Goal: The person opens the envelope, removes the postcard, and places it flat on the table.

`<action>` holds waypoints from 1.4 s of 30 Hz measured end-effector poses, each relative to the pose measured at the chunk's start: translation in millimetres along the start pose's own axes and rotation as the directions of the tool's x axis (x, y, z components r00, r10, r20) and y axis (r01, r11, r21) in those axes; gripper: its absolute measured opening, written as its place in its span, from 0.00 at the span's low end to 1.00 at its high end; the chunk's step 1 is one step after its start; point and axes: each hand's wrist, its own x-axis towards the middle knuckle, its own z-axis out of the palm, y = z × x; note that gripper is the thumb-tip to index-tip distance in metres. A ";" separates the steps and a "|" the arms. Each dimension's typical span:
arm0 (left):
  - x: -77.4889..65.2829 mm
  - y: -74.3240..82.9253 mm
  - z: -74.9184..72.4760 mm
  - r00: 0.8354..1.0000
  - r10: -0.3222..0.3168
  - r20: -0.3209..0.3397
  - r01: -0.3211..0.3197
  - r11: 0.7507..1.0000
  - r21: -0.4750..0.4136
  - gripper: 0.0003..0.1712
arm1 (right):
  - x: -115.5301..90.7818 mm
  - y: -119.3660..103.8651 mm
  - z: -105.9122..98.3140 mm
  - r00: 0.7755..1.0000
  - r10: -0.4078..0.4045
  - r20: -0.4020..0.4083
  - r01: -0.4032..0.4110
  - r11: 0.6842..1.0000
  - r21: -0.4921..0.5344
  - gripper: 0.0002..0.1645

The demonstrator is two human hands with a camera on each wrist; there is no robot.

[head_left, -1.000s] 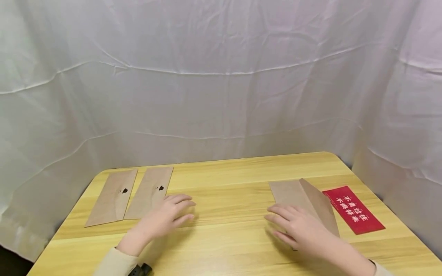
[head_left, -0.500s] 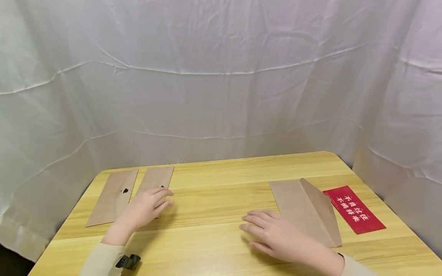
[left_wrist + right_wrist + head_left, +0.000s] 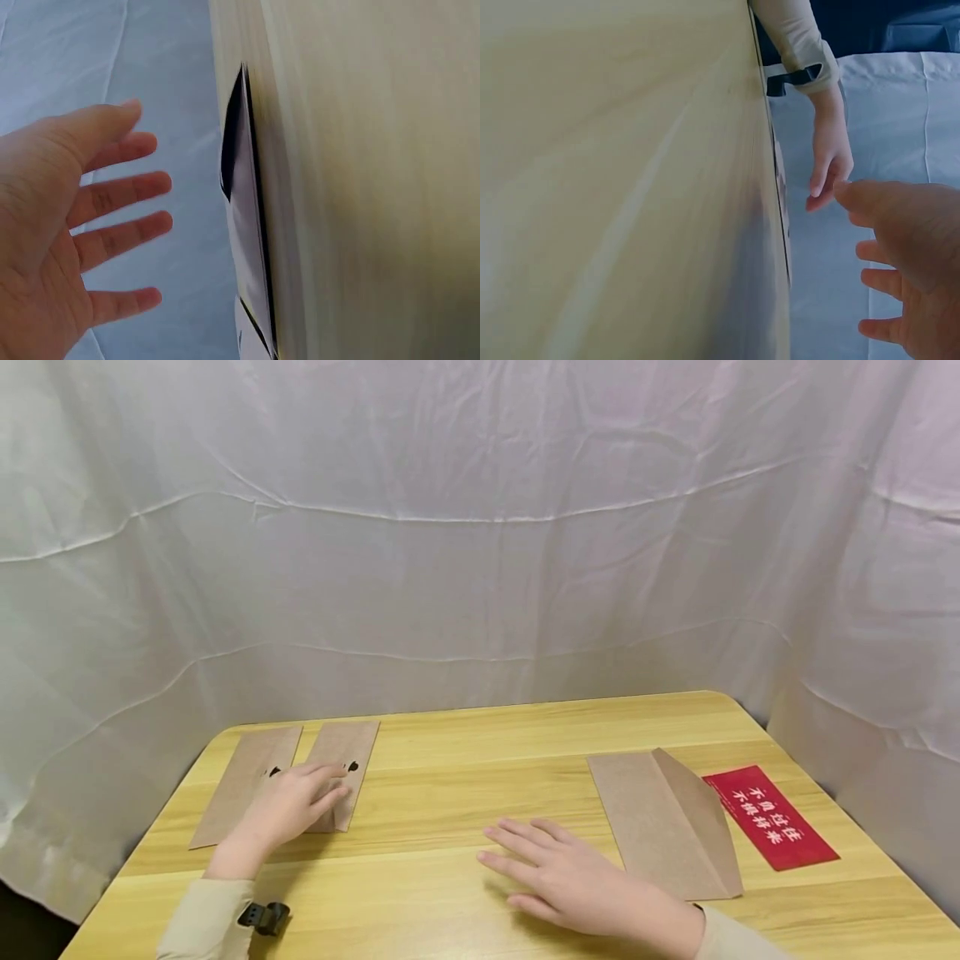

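At the left, two brown paper envelopes lie side by side with black marks on them, the outer envelope [image 3: 249, 777] and the inner envelope [image 3: 351, 742]. My left hand [image 3: 281, 806] hovers over them, partly covering both. In the left wrist view its fingers are spread and hold nothing, apart from an envelope [image 3: 247, 217] seen edge-on. My right hand [image 3: 562, 881] is above the table, fingers extended and holding nothing. Right of it lies another brown envelope [image 3: 652, 827], its flap [image 3: 701, 822] unfolded toward a red card [image 3: 772, 818] with white characters.
The wooden table [image 3: 465, 760] has a rounded far edge. A pale curtain [image 3: 480, 585] hangs behind it and at both sides. A black wrist strap [image 3: 264, 917] sits on the left sleeve.
Both hands have moved left: the left hand from the inner envelope's side to over both envelopes, the right hand off the unfolded envelope, uncovering it. The envelopes and card have stayed put.
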 end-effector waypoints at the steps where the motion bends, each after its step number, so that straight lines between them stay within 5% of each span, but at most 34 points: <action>1: -0.9 -2.2 -0.5 1.000 -0.011 0.010 0.011 1.000 0.004 0.17 | 1.8 -1.0 0.1 1.000 -0.001 0.010 0.001 1.000 0.000 0.34; 7: -7.4 -10.9 -3.8 0.989 -0.113 0.096 0.109 0.993 0.049 0.26 | 15.2 -5.4 3.3 0.999 -0.023 0.049 0.023 1.000 0.016 0.33; 16: -14.2 -19.0 -2.5 0.944 -0.216 0.251 0.200 0.976 0.089 0.33 | 38.8 -12.7 9.4 0.997 -0.046 0.069 0.042 0.998 0.052 0.34; 27: -16.1 -20.1 -2.9 0.902 -0.228 0.367 0.230 0.972 0.040 0.32 | 65.3 -25.1 17.0 0.990 -0.059 0.126 0.051 0.996 0.067 0.34; 33: -16.6 -19.3 -3.8 0.882 -0.233 0.409 0.247 0.969 0.020 0.33 | 75.4 -29.8 21.2 0.972 -0.046 0.232 0.022 0.994 0.105 0.32; 42: -11.0 -5.3 -3.2 0.858 -0.265 0.440 0.262 0.962 0.069 0.34 | 95.4 -35.2 24.3 0.951 -0.038 0.306 -0.003 0.991 0.133 0.33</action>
